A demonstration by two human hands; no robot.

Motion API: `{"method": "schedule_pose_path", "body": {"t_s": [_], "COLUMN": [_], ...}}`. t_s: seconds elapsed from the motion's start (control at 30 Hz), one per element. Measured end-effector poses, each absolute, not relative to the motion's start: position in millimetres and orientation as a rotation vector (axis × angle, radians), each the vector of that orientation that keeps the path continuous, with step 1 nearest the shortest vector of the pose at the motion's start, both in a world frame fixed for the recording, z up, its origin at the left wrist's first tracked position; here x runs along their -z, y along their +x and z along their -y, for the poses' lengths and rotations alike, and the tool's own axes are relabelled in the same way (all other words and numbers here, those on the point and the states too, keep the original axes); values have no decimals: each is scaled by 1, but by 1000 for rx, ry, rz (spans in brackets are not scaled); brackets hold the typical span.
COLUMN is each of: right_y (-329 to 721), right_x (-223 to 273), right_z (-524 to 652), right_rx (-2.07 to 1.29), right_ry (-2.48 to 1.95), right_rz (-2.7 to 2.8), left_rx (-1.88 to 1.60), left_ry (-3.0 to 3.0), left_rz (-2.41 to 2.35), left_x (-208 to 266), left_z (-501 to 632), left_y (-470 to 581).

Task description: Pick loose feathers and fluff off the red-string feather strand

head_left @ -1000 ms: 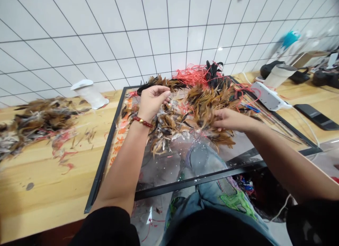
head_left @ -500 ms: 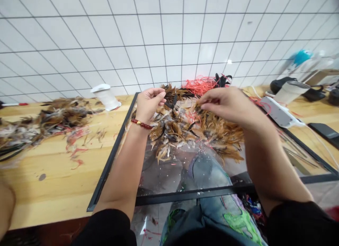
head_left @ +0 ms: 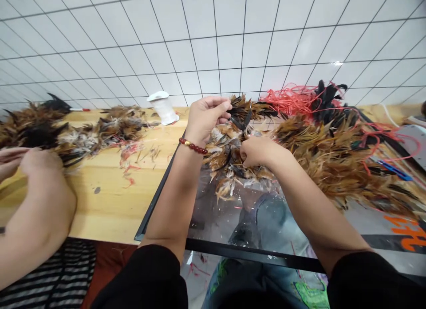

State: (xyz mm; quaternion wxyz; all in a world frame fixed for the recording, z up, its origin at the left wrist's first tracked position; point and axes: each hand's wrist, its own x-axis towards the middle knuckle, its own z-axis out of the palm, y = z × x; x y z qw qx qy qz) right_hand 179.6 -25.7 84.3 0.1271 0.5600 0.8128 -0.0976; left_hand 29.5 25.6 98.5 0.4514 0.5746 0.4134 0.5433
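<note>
My left hand (head_left: pixel 207 117), with a red bead bracelet (head_left: pixel 193 146) at its wrist, is raised over the feather pile. Its thumb and fingertips are pinched together; whatever is between them is too small to make out. A dark feather (head_left: pixel 245 122) stands just right of those fingertips. Lower and to the right, my right hand (head_left: pixel 259 151) is closed with its fingers curled down into the loose brown and white feathers (head_left: pixel 229 181); its fingertips are hidden. A thick bundle of brown feathers (head_left: pixel 326 160) lies beyond my right wrist, over the black-framed glass panel (head_left: pixel 226 216).
Red plastic string (head_left: pixel 293 98) and black feathers (head_left: pixel 329 100) lie by the tiled wall. A white spool (head_left: pixel 163 108) stands at the back left. Feather garlands (head_left: pixel 113 127) cover the left table. A co-worker's hands (head_left: pixel 36 160) are at far left. A blue pen-like tool (head_left: pixel 394 170) lies right.
The view has swung left, bringing a co-worker's arms in. My right hand has dropped from above the brown feathers into the middle pile, nearer my left hand, which stays pinched.
</note>
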Motion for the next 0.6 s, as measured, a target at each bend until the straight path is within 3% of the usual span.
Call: {"method": "schedule_pose_path", "body": {"t_s": [0.17,0.33,0.6], "right_y": [219,254,193], "right_x": [-83,-105,-74], "right_z": [13,18,24], "right_rx": [500,373,478], "right_ry": [1619,1911,1479], "right_rz": [-2604,-2817,-2664], "left_rx": [-1067,-829,-953], "left_ry": [1602,1799,1784], "left_rz": [-1045,-1067,-1097], "left_x": [-93,-78,-80], "left_z": [-19,-23,-26], "left_y": [42,51,44]}}
